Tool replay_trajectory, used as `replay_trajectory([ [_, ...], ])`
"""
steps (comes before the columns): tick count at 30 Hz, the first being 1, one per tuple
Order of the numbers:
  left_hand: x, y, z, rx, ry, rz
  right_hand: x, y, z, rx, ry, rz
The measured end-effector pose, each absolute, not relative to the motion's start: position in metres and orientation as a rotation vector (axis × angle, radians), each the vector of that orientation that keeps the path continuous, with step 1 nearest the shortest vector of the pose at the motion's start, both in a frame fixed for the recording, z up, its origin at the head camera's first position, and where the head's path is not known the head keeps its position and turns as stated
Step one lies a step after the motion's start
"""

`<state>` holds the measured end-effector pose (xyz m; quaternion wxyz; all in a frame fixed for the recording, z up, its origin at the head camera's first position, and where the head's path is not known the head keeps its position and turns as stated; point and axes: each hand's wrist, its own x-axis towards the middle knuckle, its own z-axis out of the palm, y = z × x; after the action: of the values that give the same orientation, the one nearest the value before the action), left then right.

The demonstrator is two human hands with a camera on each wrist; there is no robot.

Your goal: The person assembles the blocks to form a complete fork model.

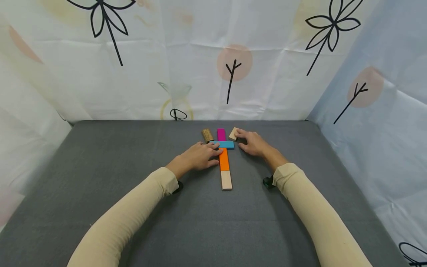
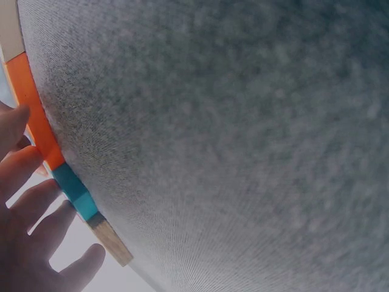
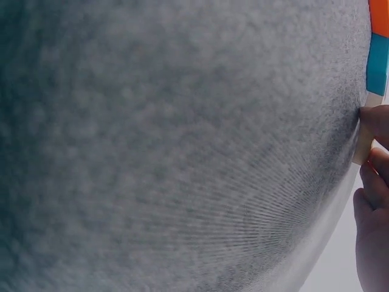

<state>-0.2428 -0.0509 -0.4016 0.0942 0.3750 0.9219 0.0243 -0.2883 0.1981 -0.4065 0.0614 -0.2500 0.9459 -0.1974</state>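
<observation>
My left hand (image 1: 200,155) lies with its fingers spread over a row of flat blocks. Its fingertips touch the blue block (image 1: 227,145) and the side of the orange block (image 1: 224,160). The blue block lies crosswise between the orange block and a magenta block (image 1: 221,134); a pale wood block (image 1: 226,180) meets the orange one's near end. My right hand (image 1: 254,144) touches a tilted pale wood block (image 1: 232,134) with its fingertips; the thumb appears apart from it in the head view. A brown wood block (image 1: 207,135) slants beyond the left fingers.
The blocks lie on a grey cloth-covered table (image 1: 116,185), near its back edge. Behind it hangs a white printed curtain (image 1: 197,74), with another bluish curtain (image 1: 393,122) along the right side.
</observation>
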Motion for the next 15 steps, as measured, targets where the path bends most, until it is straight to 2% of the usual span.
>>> replay_trajectory([
  [15, -0.2428, -0.0498, -0.4017, 1.082, 2.733, 0.074, -0.283, 0.199, -0.4058, -0.784, 2.85, -0.596],
])
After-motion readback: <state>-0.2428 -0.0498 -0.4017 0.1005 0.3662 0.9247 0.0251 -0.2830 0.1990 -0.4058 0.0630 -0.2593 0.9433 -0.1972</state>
